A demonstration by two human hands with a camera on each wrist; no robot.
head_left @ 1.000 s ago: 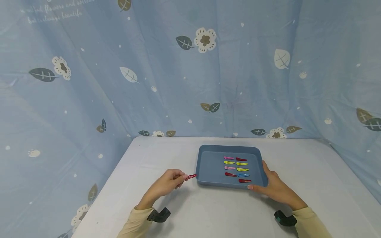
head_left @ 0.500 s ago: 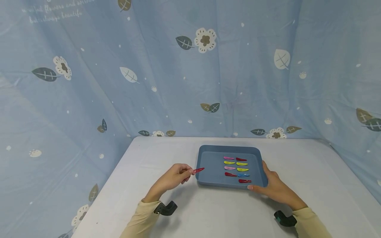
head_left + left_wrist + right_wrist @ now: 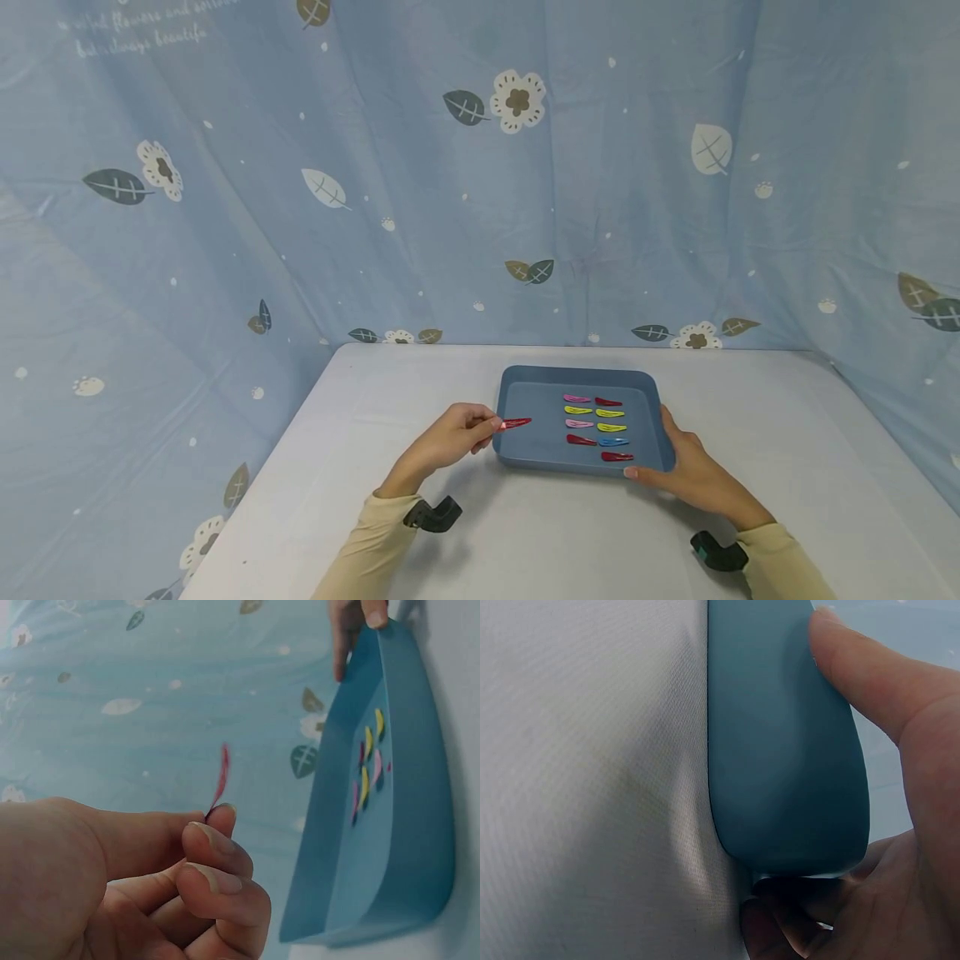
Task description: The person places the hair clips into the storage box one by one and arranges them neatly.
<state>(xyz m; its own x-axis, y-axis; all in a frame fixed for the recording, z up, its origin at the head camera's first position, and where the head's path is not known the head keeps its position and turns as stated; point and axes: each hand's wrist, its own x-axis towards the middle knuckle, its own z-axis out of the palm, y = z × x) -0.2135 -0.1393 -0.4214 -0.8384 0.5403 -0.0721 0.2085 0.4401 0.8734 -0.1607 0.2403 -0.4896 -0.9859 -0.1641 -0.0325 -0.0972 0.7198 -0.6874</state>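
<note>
My left hand [image 3: 453,435] pinches a red snap hair clip [image 3: 517,423] between thumb and fingertips, holding it over the left rim of a blue tray [image 3: 528,392]. The left wrist view shows this clip [image 3: 223,776] sticking up from the fingertips, its narrow form slightly blurred. My right hand [image 3: 693,473] grips the tray's near right corner, thumb on the front wall and fingers along the right side. Inside the tray, several clips lie in two columns: pink [image 3: 577,424], yellow [image 3: 610,413], red [image 3: 617,457] and blue [image 3: 613,442].
The tray stands on a white-covered table [image 3: 570,542]. A blue patterned curtain [image 3: 420,183] hangs behind and at both sides of it. A dark wrist camera [image 3: 433,514] sits on the left wrist, another [image 3: 718,552] on the right.
My left hand has moved right and slightly away from me, bringing the red hair clip from beside the tray to above its left part. The right hand and tray have stayed put.
</note>
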